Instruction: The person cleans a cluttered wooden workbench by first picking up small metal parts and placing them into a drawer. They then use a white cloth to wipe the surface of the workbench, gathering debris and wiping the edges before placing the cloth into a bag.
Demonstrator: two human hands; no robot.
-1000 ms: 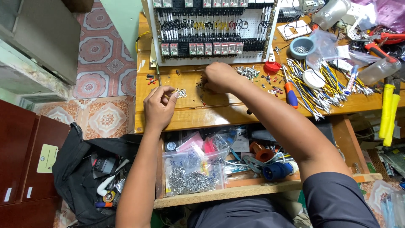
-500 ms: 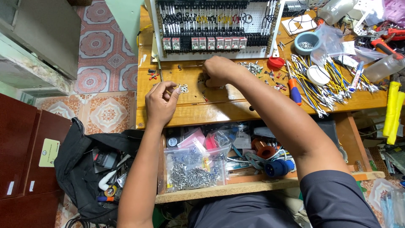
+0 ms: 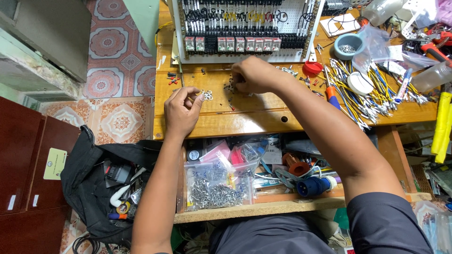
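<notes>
My left hand point(image 3: 181, 112) hovers over the wooden bench point(image 3: 245, 120), pinching a small cluster of metal washers point(image 3: 206, 95) between thumb and fingertips. My right hand point(image 3: 252, 75) reaches further in, fingers curled down onto a scatter of small metal parts point(image 3: 229, 87) on the bench top, just in front of the white control panel point(image 3: 245, 28) with its rows of relays and black wiring. What sits under the right fingers is hidden.
A bundle of yellow, blue and white wires point(image 3: 372, 91) lies at the right, with a red cap point(image 3: 312, 68), an orange-handled screwdriver point(image 3: 330, 89) and a blue cup of parts point(image 3: 348, 45). An open drawer point(image 3: 263, 200) holds bags of screws point(image 3: 214, 186). A black tool bag point(image 3: 101, 183) sits on the floor at the left.
Both hands stay in nearly the same place; the left keeps its washers, the right fingers shift slightly over the loose parts.
</notes>
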